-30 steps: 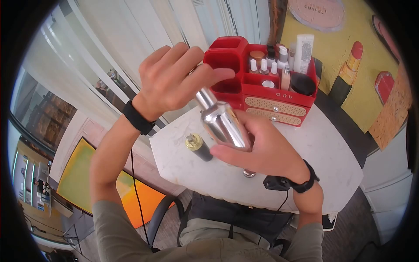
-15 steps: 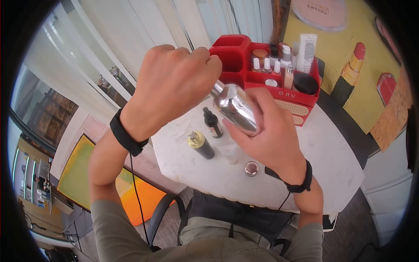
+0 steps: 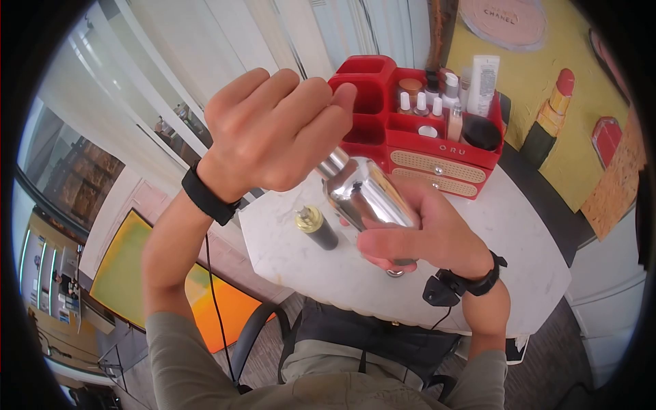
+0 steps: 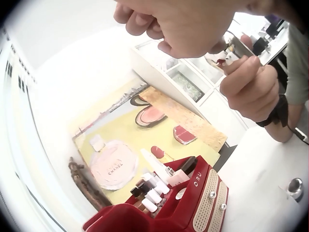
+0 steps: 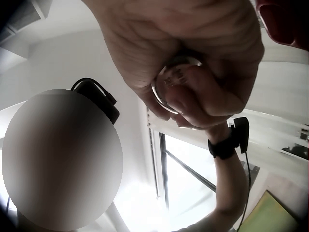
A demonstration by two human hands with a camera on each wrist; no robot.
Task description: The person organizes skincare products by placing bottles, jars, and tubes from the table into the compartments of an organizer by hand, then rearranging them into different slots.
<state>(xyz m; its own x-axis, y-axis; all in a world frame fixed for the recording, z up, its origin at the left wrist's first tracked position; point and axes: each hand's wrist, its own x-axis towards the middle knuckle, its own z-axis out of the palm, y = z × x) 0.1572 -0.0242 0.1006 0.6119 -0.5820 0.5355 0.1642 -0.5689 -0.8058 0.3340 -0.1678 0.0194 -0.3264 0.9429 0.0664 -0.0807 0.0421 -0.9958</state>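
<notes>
My right hand (image 3: 437, 229) grips the body of a shiny silver bottle (image 3: 369, 191), which tilts up toward the left above the table. In the right wrist view, its round base (image 5: 176, 79) shows between my curled fingers. My left hand (image 3: 277, 130) is curled over the bottle's top end and hides the tip; a metal collar (image 3: 333, 164) shows just below it. Beneath, a dark bottle with a gold collar (image 3: 316, 229) stands on the white table. A small chrome cap (image 4: 294, 188) lies on the tabletop, mostly hidden behind my right hand in the head view.
A red organizer (image 3: 444, 160) with two woven-front drawers stands at the back of the marble-look table (image 3: 512, 232). It holds small white-capped bottles, a white tube (image 3: 484, 85) and a round black jar (image 3: 480, 132). Pale curtains (image 3: 273, 34) hang behind, left of a painted panel (image 3: 533, 123).
My left hand turned at the bottle's top, then turned back. My right hand rolled with the bottle and dropped lower. A dark dropper bottle seen half a second ago is now hidden.
</notes>
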